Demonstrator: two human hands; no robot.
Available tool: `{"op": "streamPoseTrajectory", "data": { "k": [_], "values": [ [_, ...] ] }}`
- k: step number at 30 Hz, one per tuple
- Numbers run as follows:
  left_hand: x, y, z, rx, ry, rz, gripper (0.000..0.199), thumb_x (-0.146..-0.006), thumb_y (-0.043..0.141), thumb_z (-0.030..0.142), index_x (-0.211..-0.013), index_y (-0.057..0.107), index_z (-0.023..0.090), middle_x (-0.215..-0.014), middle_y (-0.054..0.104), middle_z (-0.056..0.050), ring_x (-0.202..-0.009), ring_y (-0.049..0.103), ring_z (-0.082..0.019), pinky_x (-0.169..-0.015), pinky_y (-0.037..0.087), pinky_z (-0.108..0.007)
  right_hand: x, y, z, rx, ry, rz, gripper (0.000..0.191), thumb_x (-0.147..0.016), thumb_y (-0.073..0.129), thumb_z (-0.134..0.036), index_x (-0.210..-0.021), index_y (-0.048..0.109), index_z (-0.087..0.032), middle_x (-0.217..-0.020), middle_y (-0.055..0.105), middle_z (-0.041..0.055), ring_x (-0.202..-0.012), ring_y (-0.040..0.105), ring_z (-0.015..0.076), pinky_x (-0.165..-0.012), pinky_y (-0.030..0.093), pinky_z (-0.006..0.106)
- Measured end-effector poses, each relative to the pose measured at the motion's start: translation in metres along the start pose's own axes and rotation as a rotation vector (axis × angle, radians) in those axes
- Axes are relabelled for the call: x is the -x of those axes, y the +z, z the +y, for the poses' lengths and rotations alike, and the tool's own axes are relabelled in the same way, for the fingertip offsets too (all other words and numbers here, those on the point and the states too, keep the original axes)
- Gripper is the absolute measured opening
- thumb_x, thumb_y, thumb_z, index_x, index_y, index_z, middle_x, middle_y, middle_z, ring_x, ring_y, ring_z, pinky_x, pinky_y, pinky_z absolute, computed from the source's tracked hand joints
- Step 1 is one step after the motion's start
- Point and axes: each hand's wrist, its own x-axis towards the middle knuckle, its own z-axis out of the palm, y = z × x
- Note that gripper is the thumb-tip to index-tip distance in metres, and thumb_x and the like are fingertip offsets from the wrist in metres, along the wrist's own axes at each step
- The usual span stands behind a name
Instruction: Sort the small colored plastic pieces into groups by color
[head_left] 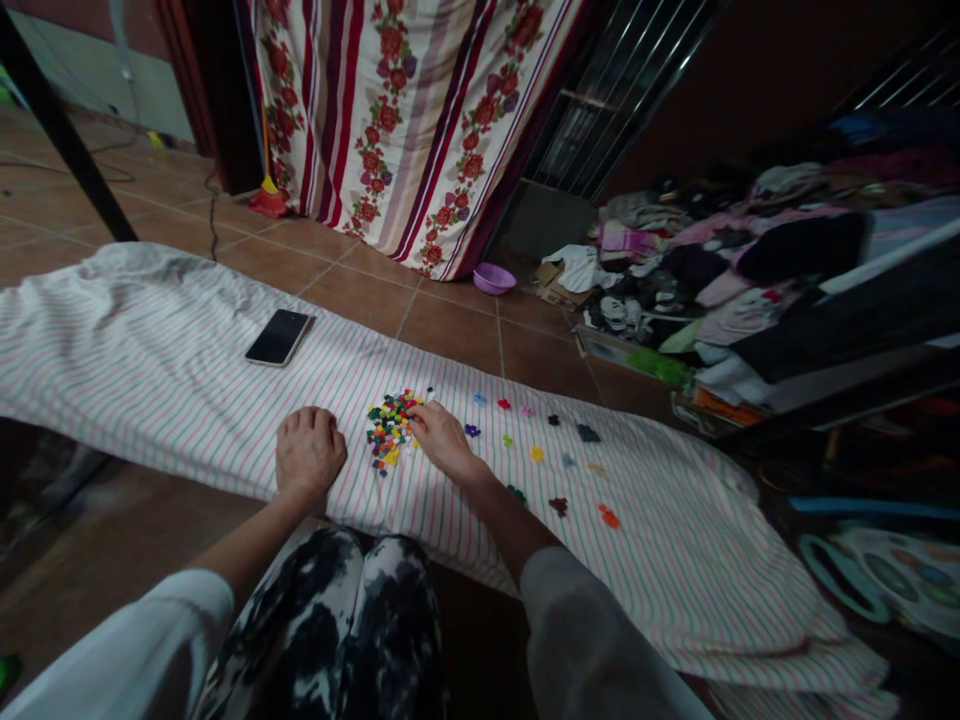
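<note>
A mixed pile of small coloured pieces [390, 428] lies on the striped cloth in front of me. My right hand [444, 440] reaches to the pile's right edge, thumb and fingertips pinched together; whatever is between them is too small to make out. To the left of the pile, my left hand [309, 450] rests on the cloth with its fingers curled under and no piece showing. Right of my right hand, pieces lie in little single-colour groups, among them blue [472, 431], red [504, 404], yellow [536, 454], brown [558, 507] and orange [608, 516].
A phone [279, 337] lies on the striped cloth [172, 330] at the left. Beyond, on the tiled floor, are a purple basin [493, 279] and a red broom [269, 200] beside a floral curtain [390, 120]. Heaped clothes [720, 240] fill the right side.
</note>
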Motion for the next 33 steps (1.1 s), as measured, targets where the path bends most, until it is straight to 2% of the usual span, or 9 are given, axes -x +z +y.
{"op": "streamPoseTrajectory", "data": {
  "k": [7, 20, 28, 33],
  "values": [
    [0.001, 0.001, 0.0, -0.009, 0.003, 0.005, 0.024, -0.084, 0.043, 0.026, -0.094, 0.063, 0.016, -0.096, 0.062, -0.013, -0.096, 0.052, -0.029, -0.084, 0.037, -0.042, -0.004, -0.001, -0.006, 0.048, 0.057, -0.029, 0.02, -0.087, 0.056, -0.017, -0.101, 0.069, -0.023, -0.097, 0.062, 0.0042, -0.089, 0.059, 0.0164, -0.079, 0.044, 0.026],
    [0.001, 0.001, 0.0, -0.029, 0.003, 0.002, 0.025, -0.085, 0.043, 0.026, -0.095, 0.062, 0.015, -0.096, 0.062, -0.013, -0.097, 0.052, -0.029, -0.085, 0.036, -0.041, -0.002, 0.003, -0.006, 0.048, 0.03, 0.028, 0.014, -0.086, 0.054, -0.017, -0.091, 0.067, -0.02, -0.094, 0.063, 0.0043, -0.088, 0.058, 0.0156, -0.078, 0.043, 0.024],
    [0.001, 0.004, -0.001, -0.061, 0.009, 0.027, 0.022, -0.085, 0.043, 0.026, -0.092, 0.062, 0.016, -0.094, 0.063, -0.012, -0.095, 0.053, -0.028, -0.084, 0.037, -0.04, 0.001, 0.003, 0.002, -0.092, -0.012, 0.106, 0.015, -0.081, 0.052, -0.011, -0.089, 0.062, -0.02, -0.084, 0.064, 0.0013, -0.077, 0.058, 0.0144, -0.075, 0.044, 0.025],
    [0.001, 0.003, -0.001, -0.07, 0.018, 0.036, 0.022, -0.085, 0.043, 0.026, -0.092, 0.061, 0.016, -0.093, 0.063, -0.011, -0.094, 0.053, -0.028, -0.082, 0.037, -0.039, 0.004, -0.002, 0.005, -0.215, 0.007, 0.111, 0.018, -0.075, 0.051, -0.008, -0.086, 0.059, -0.02, -0.077, 0.061, -0.0013, -0.068, 0.056, 0.0125, -0.07, 0.044, 0.023]
  ]
}}
